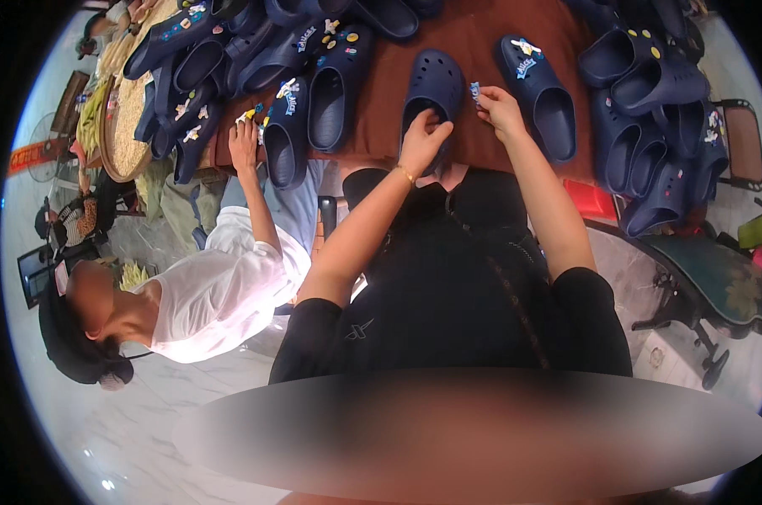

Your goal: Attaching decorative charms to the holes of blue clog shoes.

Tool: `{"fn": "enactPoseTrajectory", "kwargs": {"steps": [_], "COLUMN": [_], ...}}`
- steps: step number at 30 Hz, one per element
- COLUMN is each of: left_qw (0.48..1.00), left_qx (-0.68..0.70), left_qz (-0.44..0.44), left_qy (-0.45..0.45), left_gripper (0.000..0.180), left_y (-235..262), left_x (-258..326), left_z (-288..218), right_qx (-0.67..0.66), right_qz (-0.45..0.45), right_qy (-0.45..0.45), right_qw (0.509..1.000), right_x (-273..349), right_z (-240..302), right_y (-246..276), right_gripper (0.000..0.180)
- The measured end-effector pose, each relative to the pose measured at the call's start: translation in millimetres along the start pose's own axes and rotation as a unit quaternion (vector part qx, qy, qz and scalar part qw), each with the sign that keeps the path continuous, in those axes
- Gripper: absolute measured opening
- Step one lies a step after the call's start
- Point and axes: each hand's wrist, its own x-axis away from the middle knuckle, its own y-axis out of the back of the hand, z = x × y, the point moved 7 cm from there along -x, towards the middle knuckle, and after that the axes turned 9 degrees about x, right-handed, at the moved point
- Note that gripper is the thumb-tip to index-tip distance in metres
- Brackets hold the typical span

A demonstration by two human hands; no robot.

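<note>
A navy clog (434, 74) with a bare, holed upper lies in front of me, its toe pointing away. My left hand (426, 141) reaches into its foot opening and grips it; the fingertips are partly hidden inside. Just right of that shoe, my right hand (500, 112) pinches a small blue-and-white shoe charm (475, 93) between thumb and fingers. Beyond it lies a second navy clog (553, 109), with a white-and-blue charm (526, 57) fixed on its upper.
A brown cloth (474, 25) covers the table. Navy clogs are heaped at left (255, 50) and right (655, 93). On my left a person in a white shirt (229, 278) has a hand (243, 145) beside some charms. A green-seated chair (709, 278) stands at right.
</note>
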Motion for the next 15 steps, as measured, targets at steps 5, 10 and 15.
{"fn": "enactPoseTrajectory", "kwargs": {"steps": [5,10,15], "left_qw": [1.000,0.993,0.988], "left_qx": [-0.013,0.108,0.075], "left_qz": [0.010,0.002,-0.030], "left_qy": [-0.002,-0.050,-0.132], "left_gripper": [0.043,0.012,0.024], "left_y": [-8.4,-14.1,-7.4], "left_x": [-17.0,-16.0,-4.6], "left_z": [-0.7,-6.8,-26.2], "right_qx": [0.007,0.049,0.106], "right_qz": [0.063,0.101,0.248], "right_qy": [0.019,0.001,0.017], "right_qw": [0.998,0.994,0.963], "right_x": [12.0,4.3,-4.6], "right_z": [6.2,-0.1,11.5], "right_y": [-30.2,-39.0,-47.0], "right_gripper": [0.013,0.013,0.018]}}
